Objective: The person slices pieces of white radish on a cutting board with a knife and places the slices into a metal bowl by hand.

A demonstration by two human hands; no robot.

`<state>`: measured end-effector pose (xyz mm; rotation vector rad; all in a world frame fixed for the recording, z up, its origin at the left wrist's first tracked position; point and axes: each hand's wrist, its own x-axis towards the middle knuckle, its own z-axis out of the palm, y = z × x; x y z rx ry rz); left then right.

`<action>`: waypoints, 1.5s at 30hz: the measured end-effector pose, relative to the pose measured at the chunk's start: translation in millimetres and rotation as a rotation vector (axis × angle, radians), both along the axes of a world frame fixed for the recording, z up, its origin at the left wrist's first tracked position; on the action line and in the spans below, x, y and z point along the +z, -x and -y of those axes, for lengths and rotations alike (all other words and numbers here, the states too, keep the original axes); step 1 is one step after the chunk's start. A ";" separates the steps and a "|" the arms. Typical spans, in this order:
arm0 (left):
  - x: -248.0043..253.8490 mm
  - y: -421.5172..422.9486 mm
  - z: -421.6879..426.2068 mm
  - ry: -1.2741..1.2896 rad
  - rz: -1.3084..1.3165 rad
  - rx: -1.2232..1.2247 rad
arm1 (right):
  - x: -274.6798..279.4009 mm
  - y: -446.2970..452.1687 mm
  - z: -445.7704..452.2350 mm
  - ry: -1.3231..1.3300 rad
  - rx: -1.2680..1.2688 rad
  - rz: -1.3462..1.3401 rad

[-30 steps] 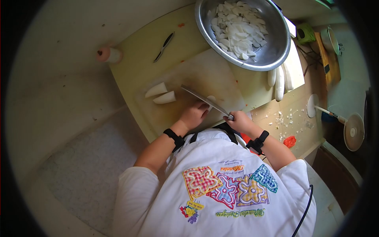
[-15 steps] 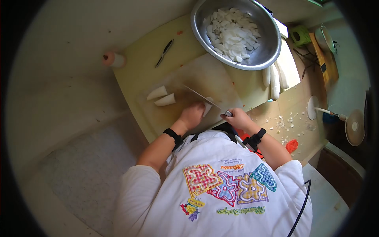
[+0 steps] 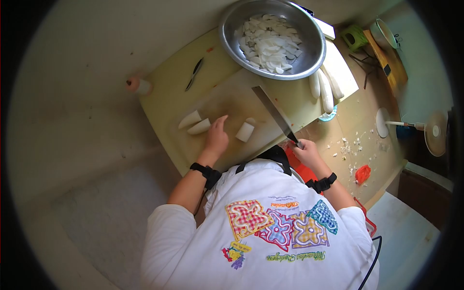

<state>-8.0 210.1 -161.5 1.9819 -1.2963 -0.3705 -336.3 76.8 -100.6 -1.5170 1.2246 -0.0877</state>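
Note:
My right hand is closed on the handle of a knife, whose blade is over the right side of the cutting board. My left hand is beside two white radish pieces on the board, its fingers extended and nothing visibly held. Between my hands lies a cut white piece, with a small slice just behind it. A metal bowl behind the board holds many white slices.
Whole white radishes lie right of the bowl. A peeler and a pink-topped bottle are at the left. Scraps, a red bag and a fan are at the right, beyond the table.
My left hand has let go of the white piece and moved left toward the two other pieces. The knife has moved right, away from the piece, in my right hand.

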 end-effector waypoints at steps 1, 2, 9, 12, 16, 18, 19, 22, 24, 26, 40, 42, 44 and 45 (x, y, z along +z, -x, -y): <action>0.9 3.0 8.8 0.004 0.000 -0.009 | -2.2 6.9 -4.1 0.031 0.010 -0.026; 1.6 5.4 19.4 -0.025 0.042 -0.088 | -3.6 14.3 -8.9 0.035 0.000 -0.027; 15.6 38.4 70.9 -0.407 0.204 -0.246 | 26.6 26.8 -32.2 0.135 0.048 -0.099; 14.7 44.3 76.5 -0.471 0.230 -0.238 | 28.0 30.1 -40.9 0.154 0.043 -0.083; 9.7 46.7 76.5 -0.457 0.208 -0.201 | 34.3 28.4 -46.1 0.163 0.046 -0.112; 7.0 45.8 78.8 -0.479 0.177 -0.171 | 33.0 30.6 -47.3 0.166 0.037 -0.108; 4.6 44.7 78.9 -0.478 0.178 -0.169 | 32.1 31.9 -47.3 0.169 0.030 -0.104; 2.2 34.4 81.9 -0.414 0.106 -0.180 | 30.4 35.4 -47.9 0.173 0.017 -0.106; 7.5 23.9 88.4 -0.290 -0.304 -0.146 | 32.7 36.8 -47.7 0.183 0.008 -0.101; 16.6 14.4 106.0 -0.222 -0.494 -0.151 | 33.1 37.7 -47.6 0.193 0.000 -0.096; 70.8 -9.0 129.9 -0.026 -0.400 -0.230 | 31.9 40.3 -53.3 0.208 -0.029 -0.043; 45.3 -1.8 85.4 -0.217 -0.331 -0.256 | 32.6 40.3 -51.8 0.206 0.012 -0.062; 28.1 8.3 48.6 -0.283 -0.268 -0.273 | 37.0 35.4 -48.4 0.204 0.052 -0.083; 19.3 12.5 32.4 -0.282 -0.239 -0.269 | 41.0 29.5 -46.5 0.193 0.090 -0.098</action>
